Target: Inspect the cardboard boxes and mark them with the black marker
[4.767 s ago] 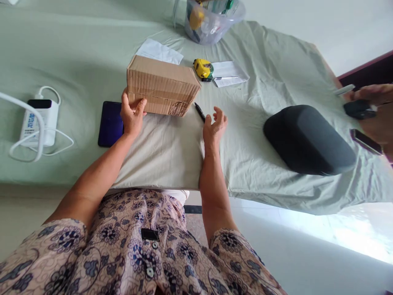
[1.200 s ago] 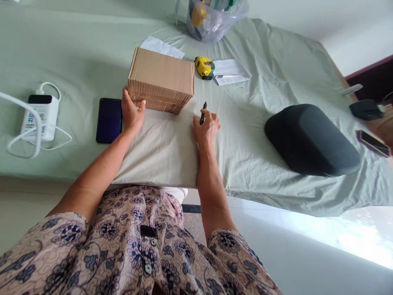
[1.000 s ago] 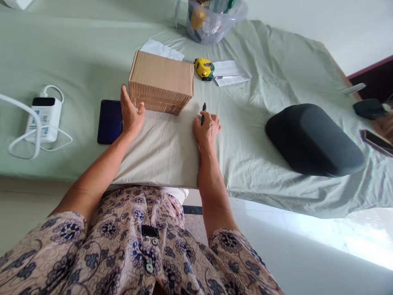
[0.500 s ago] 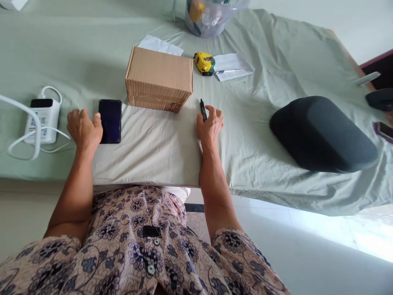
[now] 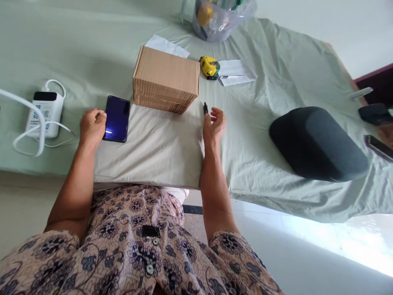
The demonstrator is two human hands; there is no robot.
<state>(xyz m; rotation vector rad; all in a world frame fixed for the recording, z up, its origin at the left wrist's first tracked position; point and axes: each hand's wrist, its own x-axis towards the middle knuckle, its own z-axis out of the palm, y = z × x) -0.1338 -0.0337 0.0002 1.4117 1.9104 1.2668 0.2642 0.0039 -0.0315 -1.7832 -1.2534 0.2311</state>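
Note:
My left hand (image 5: 91, 125) curls its fingers round the left edge of a dark phone (image 5: 117, 119), which lies tilted at the corner of a cream pillow (image 5: 153, 147). My right hand (image 5: 214, 125) rests on the pillow's right edge with a black pen (image 5: 205, 108) sticking out past the thumb, fingers loosely bent around it. A closed cardboard box (image 5: 166, 78) stands just beyond the pillow, between my two hands; neither hand touches it.
A white power bank (image 5: 45, 113) with a looped cable lies far left. A yellow tape measure (image 5: 209, 66) and papers (image 5: 236, 72) lie behind the box, below a clear plastic tub (image 5: 221, 18). A dark cushion (image 5: 317, 143) and another phone (image 5: 379, 147) sit right.
My left hand let go of the box, swung left and took hold of the phone, tilting it. My right hand picked up the pen beside the pillow and keeps it.

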